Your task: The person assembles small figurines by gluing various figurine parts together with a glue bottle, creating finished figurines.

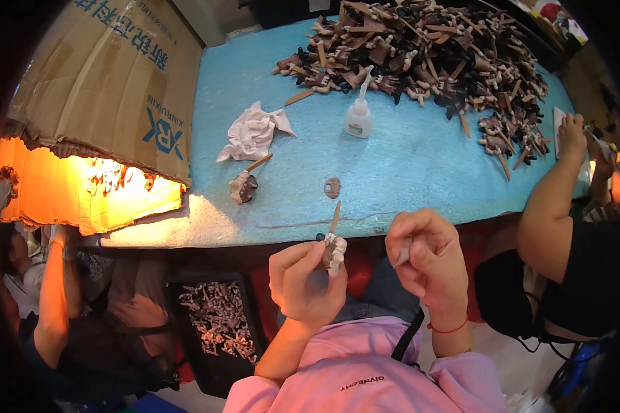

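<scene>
A small painted figurine [335,253], white and brown with a tan blade-like stick pointing up, is pinched between the thumb and fingers of my left hand [303,286]. My right hand [430,258] is raised beside it, apart from the figurine. Its fingers are curled together around a small pale greyish piece [404,249] whose kind I cannot make out. Just beyond my hands, a little brown ring-like part [332,187] lies on the blue table [282,193]. A similar figurine [243,187] rests on its side to the left, below a crumpled white cloth [253,132].
A white squeeze bottle with a thin nozzle [359,117] stands mid-table. Many figurines [420,55] are heaped at the far right. At left is a cardboard box [110,89], brightly lit inside. A black tray of small parts [217,320] sits below the table edge. Co-workers' arms [554,175] flank me.
</scene>
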Action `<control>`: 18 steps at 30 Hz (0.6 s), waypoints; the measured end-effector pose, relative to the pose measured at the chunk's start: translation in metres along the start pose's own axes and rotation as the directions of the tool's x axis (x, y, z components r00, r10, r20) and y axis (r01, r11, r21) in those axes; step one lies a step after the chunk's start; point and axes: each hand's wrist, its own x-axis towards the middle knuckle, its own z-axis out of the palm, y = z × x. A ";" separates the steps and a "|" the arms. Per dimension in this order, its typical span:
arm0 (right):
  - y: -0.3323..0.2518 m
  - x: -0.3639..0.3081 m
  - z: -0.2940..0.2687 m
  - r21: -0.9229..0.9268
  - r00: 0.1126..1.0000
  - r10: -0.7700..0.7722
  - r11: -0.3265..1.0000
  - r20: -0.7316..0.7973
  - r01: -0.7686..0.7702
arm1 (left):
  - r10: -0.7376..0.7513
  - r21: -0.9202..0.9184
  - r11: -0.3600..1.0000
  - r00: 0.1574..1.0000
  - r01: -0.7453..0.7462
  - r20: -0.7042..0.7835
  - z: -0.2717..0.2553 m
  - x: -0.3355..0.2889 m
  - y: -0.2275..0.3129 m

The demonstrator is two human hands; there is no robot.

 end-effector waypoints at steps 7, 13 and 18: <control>-0.001 -0.007 0.014 -0.234 0.998 0.035 0.971 -0.052 -0.046 | 0.128 0.042 0.991 0.991 -0.129 0.023 -0.002 -0.003 -0.006; 0.000 -0.011 0.016 -0.273 0.998 0.048 0.960 -0.047 -0.059 | 0.211 0.078 0.974 0.977 -0.211 0.009 -0.005 0.000 -0.008; 0.008 -0.009 0.025 -0.230 0.991 0.074 0.968 -0.107 -0.097 | 0.228 0.065 0.971 0.972 -0.231 0.050 -0.010 -0.002 -0.009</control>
